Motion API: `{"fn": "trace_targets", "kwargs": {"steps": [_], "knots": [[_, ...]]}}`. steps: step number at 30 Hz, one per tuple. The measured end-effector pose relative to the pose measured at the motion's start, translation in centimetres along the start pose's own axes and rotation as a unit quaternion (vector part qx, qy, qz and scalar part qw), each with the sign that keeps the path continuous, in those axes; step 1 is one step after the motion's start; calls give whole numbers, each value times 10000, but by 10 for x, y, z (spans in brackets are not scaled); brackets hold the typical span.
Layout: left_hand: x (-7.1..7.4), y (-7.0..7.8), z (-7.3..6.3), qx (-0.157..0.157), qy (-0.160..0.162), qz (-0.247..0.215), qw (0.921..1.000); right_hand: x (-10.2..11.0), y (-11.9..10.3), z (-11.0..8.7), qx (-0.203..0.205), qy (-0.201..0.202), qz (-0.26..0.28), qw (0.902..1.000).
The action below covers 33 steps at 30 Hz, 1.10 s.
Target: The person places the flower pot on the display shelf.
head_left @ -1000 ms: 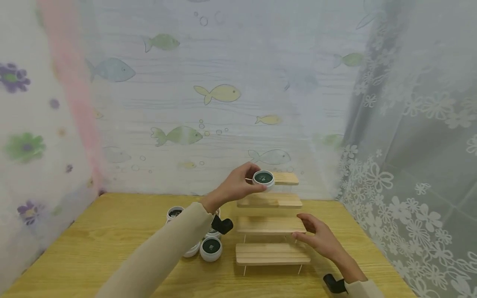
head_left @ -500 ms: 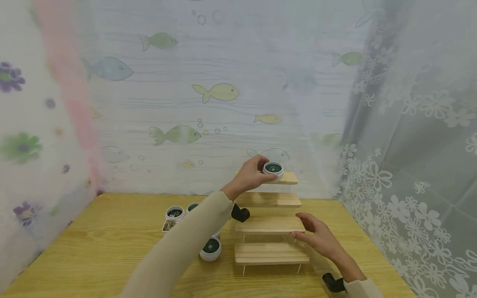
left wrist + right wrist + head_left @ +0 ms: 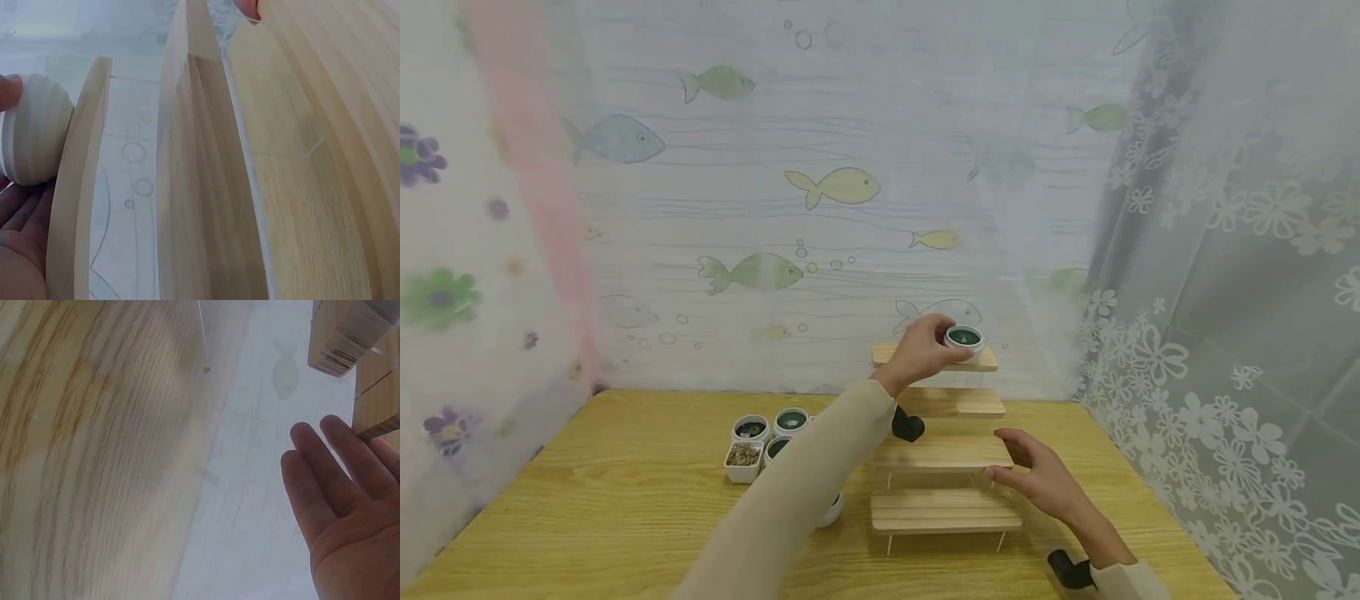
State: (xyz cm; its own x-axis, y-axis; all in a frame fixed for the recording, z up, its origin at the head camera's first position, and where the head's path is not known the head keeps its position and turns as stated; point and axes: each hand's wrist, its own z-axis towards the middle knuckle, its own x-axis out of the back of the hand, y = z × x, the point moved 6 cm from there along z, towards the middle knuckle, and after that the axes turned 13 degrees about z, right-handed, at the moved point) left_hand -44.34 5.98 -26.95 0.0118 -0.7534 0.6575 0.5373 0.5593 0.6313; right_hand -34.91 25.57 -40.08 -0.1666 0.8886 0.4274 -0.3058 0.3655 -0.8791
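My left hand (image 3: 922,348) grips a small round white pot (image 3: 964,337) with a dark green top, fingers behind it and thumb in front. In the left wrist view the ribbed pot (image 3: 44,128) has its base right at the top board (image 3: 81,181) of a wooden tiered stand (image 3: 947,504). My right hand (image 3: 1037,475) holds the right end of the stand's second board from the front, thumb at its front edge and forefinger at the back. The right wrist view shows the other fingers (image 3: 319,469) stretched out beside the boards.
Left of the stand, several white pots stand together on the wood-grain table (image 3: 625,492), among them a round one (image 3: 751,428) and a square one (image 3: 743,462) with gravelly filling. My left sleeve (image 3: 805,483) hides some of them. A fish-patterned curtain (image 3: 842,225) hangs behind.
My left hand has carried the pot rightward from the left part of the top board and brought it down close to that board's right half. The right hand has kept its place.
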Motion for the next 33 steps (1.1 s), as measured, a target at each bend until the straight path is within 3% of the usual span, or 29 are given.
{"fn": "trace_targets", "kwargs": {"steps": [20,25,33], "knots": [[-14,14,3,387,-85,132,9991,6,-1,-5,-36,-60,6,10000],[-14,17,0,471,-153,243,9985,7,-2,-7,33,-100,-43,9999],[-8,15,-11,744,-87,-12,9972,8,-2,-10,-17,-175,55,9998]]}}
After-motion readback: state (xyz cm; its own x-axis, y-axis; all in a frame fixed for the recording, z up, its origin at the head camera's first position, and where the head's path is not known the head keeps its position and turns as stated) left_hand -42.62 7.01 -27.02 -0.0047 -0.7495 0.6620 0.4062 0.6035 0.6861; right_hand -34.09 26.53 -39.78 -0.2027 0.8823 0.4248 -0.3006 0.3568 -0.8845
